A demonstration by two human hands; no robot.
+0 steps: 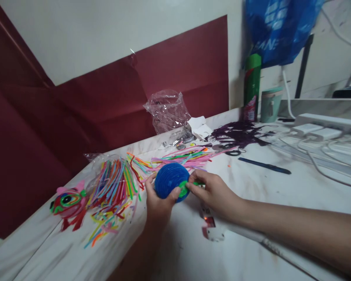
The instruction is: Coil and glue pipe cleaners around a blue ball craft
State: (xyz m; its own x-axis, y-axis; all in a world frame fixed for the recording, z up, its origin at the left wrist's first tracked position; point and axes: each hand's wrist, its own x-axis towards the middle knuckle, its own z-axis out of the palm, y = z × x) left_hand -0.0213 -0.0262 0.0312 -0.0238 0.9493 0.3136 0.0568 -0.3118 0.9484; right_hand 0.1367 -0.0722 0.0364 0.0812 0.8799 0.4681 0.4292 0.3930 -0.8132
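Observation:
My left hand (157,200) is wrapped around a blue ball-shaped coil (170,180) made of wound strips, held just above the white marble table (269,203). My right hand (213,192) pinches a green strip (183,190) against the coil's lower right side, where a small green ring shows. Both hands are closed on their pieces. A pile of coloured paper strips (117,187) lies just left of the hands.
A finished pink, red and green paper figure (68,202) lies at the far left. A white glue gun (212,226) rests under my right wrist. Behind are a crumpled plastic bag (168,111), scissors (232,150), a blue pen (265,165), a green spray can (252,88), a cup (270,103) and a power strip (327,121) with cables.

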